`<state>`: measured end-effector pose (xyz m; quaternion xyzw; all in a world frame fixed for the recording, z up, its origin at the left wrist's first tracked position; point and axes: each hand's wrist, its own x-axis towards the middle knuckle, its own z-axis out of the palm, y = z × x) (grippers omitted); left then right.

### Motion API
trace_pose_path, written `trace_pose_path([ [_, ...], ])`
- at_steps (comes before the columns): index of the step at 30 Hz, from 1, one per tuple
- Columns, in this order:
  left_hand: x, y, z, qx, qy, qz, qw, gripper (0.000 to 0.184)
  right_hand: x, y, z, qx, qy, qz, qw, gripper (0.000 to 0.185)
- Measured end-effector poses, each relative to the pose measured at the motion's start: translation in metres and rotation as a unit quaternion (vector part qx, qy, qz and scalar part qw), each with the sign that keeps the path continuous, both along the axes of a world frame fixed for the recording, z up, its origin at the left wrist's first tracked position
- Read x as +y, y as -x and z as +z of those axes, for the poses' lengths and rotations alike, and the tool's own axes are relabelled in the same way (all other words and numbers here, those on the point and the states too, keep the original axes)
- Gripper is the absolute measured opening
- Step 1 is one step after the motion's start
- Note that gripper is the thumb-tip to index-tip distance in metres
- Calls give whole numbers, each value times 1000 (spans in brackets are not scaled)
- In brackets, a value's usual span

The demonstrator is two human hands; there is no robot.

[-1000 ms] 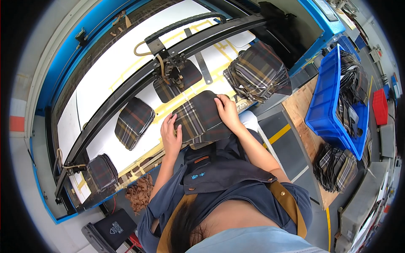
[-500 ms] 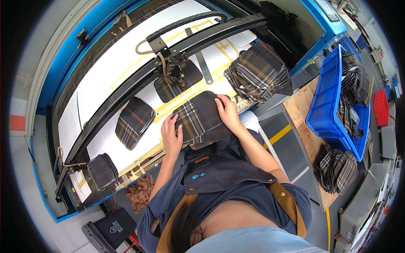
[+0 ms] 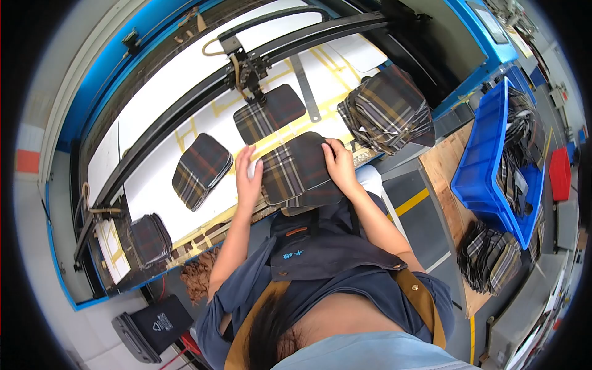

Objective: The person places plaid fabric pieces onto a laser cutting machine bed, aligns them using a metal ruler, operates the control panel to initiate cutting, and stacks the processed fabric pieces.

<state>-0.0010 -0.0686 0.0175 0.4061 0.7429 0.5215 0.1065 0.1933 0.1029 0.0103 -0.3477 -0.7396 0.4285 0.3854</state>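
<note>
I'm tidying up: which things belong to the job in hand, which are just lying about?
Likely in the job: plaid pieces being handled; plaid piece under the machine head; large plaid stack.

Seemingly lying about: black box; red bin; crumpled brown material.

Dark plaid panels (image 3: 297, 168) lie overlapped; corners rounded.

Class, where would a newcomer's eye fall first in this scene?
Probably on the vivid blue crate at the right, holding plaid pieces. Then perhaps the black rail, slanting over the white bed towards the top. In the middle, the right hand touches a plaid stack; the left hand is at its other side.
</note>
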Motion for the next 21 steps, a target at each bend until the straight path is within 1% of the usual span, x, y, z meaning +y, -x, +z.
trace_pose_path([
  [1, 6, 22, -8, -27, -9, -18, 999, 45, -1, 0, 2, -4, 9, 0, 1000, 18],
  [2, 15, 33, -2, -154, -31, -2, 988, 51, 0, 0, 2, -5, 14, 2, 1000, 18],
  [3, 26, 44, 12, -187, -16, 11, 982, 57, 0, 0, 2, -7, 18, 4, 1000, 18],
  [5, 41, 65, 22, -253, 32, 66, 965, 61, -1, -1, 4, -7, 12, 5, 1000, 18],
  [7, 51, 95, 1, -345, 15, 64, 936, 61, 1, 0, -1, -3, -2, 0, 1000, 19],
  [8, 57, 101, 2, -389, 6, 62, 919, 61, 1, 0, -2, 1, -11, 2, 1000, 19],
  [11, 64, 109, 6, -348, 57, 53, 934, 49, -1, 0, 0, -3, 7, 1, 1000, 19],
  [13, 74, 120, -13, -217, 87, 13, 972, 38, -2, 0, 4, -3, 1, 1, 1000, 18],
  [14, 77, 121, -15, -150, 100, -8, 984, 33, -2, 0, 4, -2, -4, 2, 1000, 18],
  [15, 79, 121, -17, -68, 108, 15, 992, 31, -2, 0, 4, -1, -11, 3, 1000, 18],
  [17, 84, 116, -16, 95, 123, 60, 986, 28, -1, 0, 3, -9, -2, 7, 1000, 19],
  [18, 83, 114, -10, 75, 107, 56, 990, 32, 0, -1, 2, -13, 2, 9, 1000, 19],
  [19, 82, 111, -5, 74, 91, 59, 991, 32, 1, -1, 1, -11, 3, 9, 1000, 19],
  [21, 70, 98, 22, 73, 63, 68, 993, 32, 0, -1, 1, -8, 7, 14, 1000, 19],
])
